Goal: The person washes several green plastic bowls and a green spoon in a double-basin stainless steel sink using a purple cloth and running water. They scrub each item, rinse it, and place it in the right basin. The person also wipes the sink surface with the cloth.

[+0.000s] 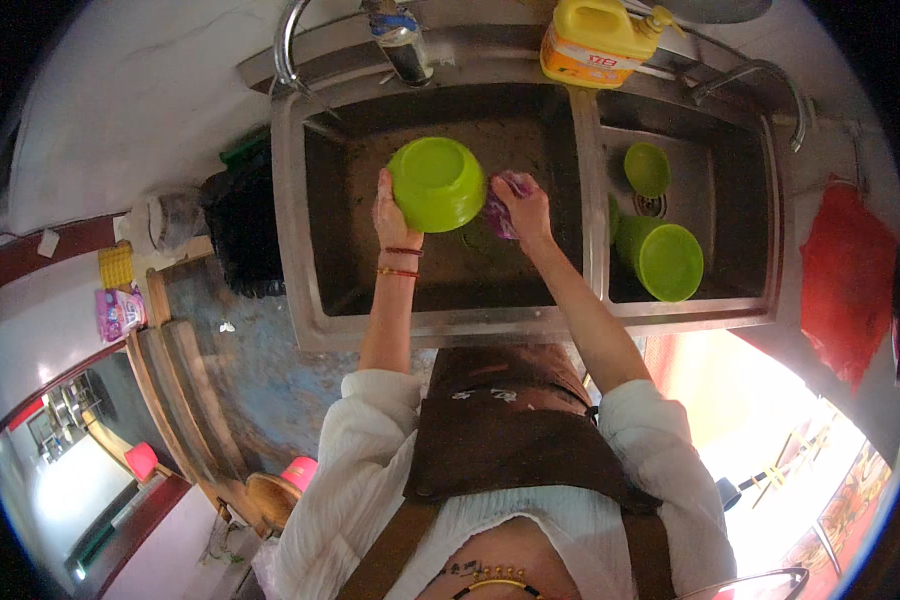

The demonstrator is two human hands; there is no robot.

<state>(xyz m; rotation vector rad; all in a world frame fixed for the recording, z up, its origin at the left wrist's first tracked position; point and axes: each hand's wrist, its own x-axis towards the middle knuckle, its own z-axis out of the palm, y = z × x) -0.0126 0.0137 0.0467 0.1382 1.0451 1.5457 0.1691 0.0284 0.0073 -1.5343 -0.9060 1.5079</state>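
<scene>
Over the larger left basin of a steel double sink [345, 326], my left hand [391, 206] grips the side of a bright green bowl [435, 184], whose base faces the camera. My right hand [523, 206], just right of the bowl, clutches a purple mesh scrubber [501, 214] with what looks like suds on it. In the smaller right basin lie a small green bowl [647, 170] near the drain and a stack of green bowls [669, 262] tipped on its side. Part of another green piece shows beside the divider.
A yellow detergent jug [596, 45] with a pump stands on the back ledge, near a dark bottle [403, 49]. Curved faucets [286, 45] rise at both ends. A black plastic bag [244, 225] is left of the sink; a red cloth [849, 277] hangs at right.
</scene>
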